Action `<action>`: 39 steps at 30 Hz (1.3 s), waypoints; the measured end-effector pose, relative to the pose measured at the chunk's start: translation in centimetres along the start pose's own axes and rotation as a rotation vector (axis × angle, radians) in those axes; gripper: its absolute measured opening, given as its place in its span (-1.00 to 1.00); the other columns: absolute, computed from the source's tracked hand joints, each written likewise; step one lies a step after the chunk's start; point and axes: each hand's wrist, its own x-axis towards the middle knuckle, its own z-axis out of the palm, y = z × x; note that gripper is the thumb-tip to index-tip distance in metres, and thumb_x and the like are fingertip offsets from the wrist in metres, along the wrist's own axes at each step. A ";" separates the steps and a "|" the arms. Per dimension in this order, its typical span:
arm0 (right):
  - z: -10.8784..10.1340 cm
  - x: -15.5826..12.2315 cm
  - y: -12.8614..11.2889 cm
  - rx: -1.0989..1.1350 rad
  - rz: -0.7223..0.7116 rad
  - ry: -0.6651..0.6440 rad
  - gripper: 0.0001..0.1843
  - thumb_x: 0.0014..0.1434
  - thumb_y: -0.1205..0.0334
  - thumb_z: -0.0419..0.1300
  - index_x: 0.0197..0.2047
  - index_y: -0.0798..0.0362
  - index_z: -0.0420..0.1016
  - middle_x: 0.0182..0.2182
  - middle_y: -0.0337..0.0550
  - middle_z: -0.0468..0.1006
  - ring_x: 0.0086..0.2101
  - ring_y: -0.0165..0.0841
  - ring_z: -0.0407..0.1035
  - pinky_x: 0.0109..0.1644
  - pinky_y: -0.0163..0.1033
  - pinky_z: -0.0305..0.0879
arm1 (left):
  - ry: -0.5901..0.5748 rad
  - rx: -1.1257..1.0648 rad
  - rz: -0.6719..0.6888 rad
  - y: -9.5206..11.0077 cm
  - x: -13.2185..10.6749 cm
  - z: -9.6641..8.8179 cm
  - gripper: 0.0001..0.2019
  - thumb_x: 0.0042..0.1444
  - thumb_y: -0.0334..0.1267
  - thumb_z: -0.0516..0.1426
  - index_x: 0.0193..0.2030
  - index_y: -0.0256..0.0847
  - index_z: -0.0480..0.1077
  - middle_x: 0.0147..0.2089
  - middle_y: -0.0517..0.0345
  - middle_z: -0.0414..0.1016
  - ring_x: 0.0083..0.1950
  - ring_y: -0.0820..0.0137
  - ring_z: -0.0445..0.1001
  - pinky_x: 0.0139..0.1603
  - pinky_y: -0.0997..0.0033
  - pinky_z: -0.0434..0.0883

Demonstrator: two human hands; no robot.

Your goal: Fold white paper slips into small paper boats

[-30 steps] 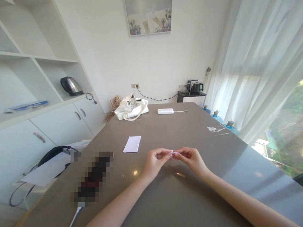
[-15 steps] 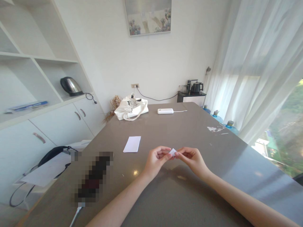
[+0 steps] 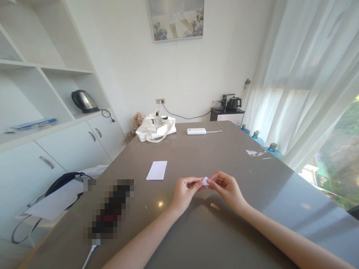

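Between my two hands is a small folded piece of white paper (image 3: 205, 181), its pointed tip showing upward. My left hand (image 3: 185, 192) pinches its left side between thumb and fingers. On the other side, the thumb and fingers of my right hand (image 3: 227, 188) are closed on it too. Most of the paper is covered by my fingertips. Both hands are held just over the grey-brown table (image 3: 207, 231). A stack of white paper sheets (image 3: 157, 170) lies on the table to the left, beyond my left hand.
A blurred-out dark object (image 3: 110, 211) with a white cable (image 3: 89, 256) lies at the left. Toward the far edge are a white bag (image 3: 155, 127) and a white power bank (image 3: 196, 131) with a short cable. White scuffs (image 3: 255, 153) mark the right side.
Both hands still grip the folded paper. The fingers have shifted a little around it, and my left hand's fingers are curled closer together. The view has moved very slightly.
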 end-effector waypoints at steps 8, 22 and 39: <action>-0.3 0.0 0.3 -0.030 -0.017 0.054 -0.72 0.04 0.03 0.27 -0.40 0.09 0.40 -0.50 -0.13 0.52 -0.45 -0.35 0.41 -0.33 -0.28 0.33 | 0.030 -0.169 -0.194 0.1 0.1 -0.3 -0.66 -0.05 -0.08 0.25 -0.29 -0.37 0.52 -0.39 -0.03 0.60 -0.34 0.32 0.56 -0.22 0.37 0.47; -0.2 -0.1 0.2 -0.115 -0.047 0.030 -0.73 0.08 0.04 0.24 -0.36 0.08 0.37 -0.52 -0.17 0.50 -0.47 -0.36 0.40 -0.35 -0.28 0.32 | 0.018 0.074 -0.045 0.3 0.1 -0.1 -0.76 -0.09 -0.14 0.28 -0.42 -0.33 0.52 -0.46 0.02 0.58 -0.42 0.34 0.54 -0.33 0.42 0.44; 0.0 -0.1 0.1 -0.064 0.064 -0.140 -0.64 0.10 -0.06 0.17 -0.26 0.10 0.38 -0.51 -0.19 0.50 -0.47 -0.37 0.41 -0.38 -0.30 0.32 | -0.042 -0.013 -0.149 0.5 0.0 0.1 -0.63 -0.15 -0.01 0.29 -0.42 -0.35 0.50 -0.52 0.08 0.51 -0.54 0.44 0.44 -0.46 0.48 0.38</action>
